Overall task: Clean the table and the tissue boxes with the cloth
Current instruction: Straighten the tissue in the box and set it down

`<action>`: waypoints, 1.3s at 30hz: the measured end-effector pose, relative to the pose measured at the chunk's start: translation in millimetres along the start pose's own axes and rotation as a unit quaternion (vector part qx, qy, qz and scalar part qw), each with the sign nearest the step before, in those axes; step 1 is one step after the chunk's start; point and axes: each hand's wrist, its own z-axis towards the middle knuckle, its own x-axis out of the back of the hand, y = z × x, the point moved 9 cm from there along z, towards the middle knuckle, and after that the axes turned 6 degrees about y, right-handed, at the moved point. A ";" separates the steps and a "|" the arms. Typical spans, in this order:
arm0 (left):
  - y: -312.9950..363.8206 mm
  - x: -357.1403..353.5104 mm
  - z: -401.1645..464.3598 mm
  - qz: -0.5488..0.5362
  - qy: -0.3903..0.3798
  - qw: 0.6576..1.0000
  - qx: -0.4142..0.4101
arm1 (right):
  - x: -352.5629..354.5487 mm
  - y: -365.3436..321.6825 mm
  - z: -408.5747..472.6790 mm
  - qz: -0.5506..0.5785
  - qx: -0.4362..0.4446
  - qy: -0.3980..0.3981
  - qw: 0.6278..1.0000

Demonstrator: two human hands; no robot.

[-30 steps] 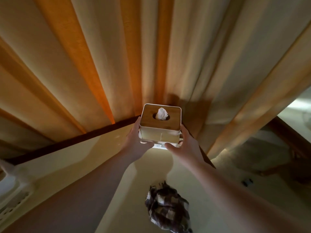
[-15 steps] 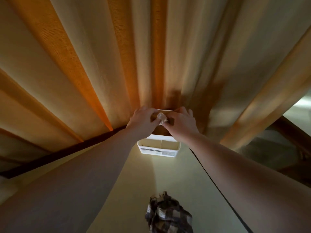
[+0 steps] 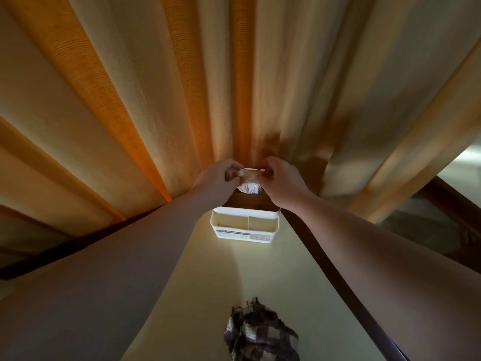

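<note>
cloth point(image 3: 261, 334) before tissue box point(image 3: 244, 227), on table point(image 3: 273, 277)

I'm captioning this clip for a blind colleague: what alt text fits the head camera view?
Both hands, left hand and right hand, pinch a tissue above a white tissue box at the far end of a pale table, against orange curtains. A crumpled checked cloth lies untouched nearer the camera.

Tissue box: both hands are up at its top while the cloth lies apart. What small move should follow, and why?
Probably let go of the tissue and reach back for the cloth. Both the left hand and right hand pinch the tissue above the tissue box; the crumpled cloth lies untouched on the table.
</note>
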 end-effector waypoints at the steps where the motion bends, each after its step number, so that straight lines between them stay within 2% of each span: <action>1: 1.9 -1.3 0.3 0.008 -0.006 1.000 -0.005 | -1.2 -0.3 0.0 -0.001 0.005 -0.009 1.000; 5: 1.4 2.2 0.9 0.018 0.013 1.000 0.004 | -4.7 -0.7 -2.7 -0.033 0.026 -0.061 0.997; 13: -3.3 12.5 -1.7 0.034 0.040 0.998 0.020 | 12.9 3.5 2.1 0.010 0.012 -0.002 1.000; 15: -3.1 12.0 -1.6 0.033 0.041 0.998 0.021 | 12.0 1.4 1.2 0.006 0.015 -0.008 1.000; 20: -4.0 7.1 -2.5 0.022 0.033 0.999 0.020 | -14.0 0.9 0.3 -0.107 0.052 -0.069 0.990; 23: -5.1 9.0 -4.5 0.017 0.033 0.999 0.016 | -5.1 -0.5 3.3 -0.071 0.038 -0.013 0.997; 28: -7.0 14.3 -3.6 0.039 0.038 0.998 0.025 | 10.6 5.0 1.0 0.020 -0.015 -0.006 1.000; 32: -8.0 13.5 -3.0 0.064 0.043 0.996 0.033 | 15.9 2.0 2.5 0.006 -0.011 0.010 1.000; 39: -13.7 24.0 -0.3 0.064 0.096 0.988 0.107 | 17.9 7.7 3.8 0.019 -0.046 0.061 0.997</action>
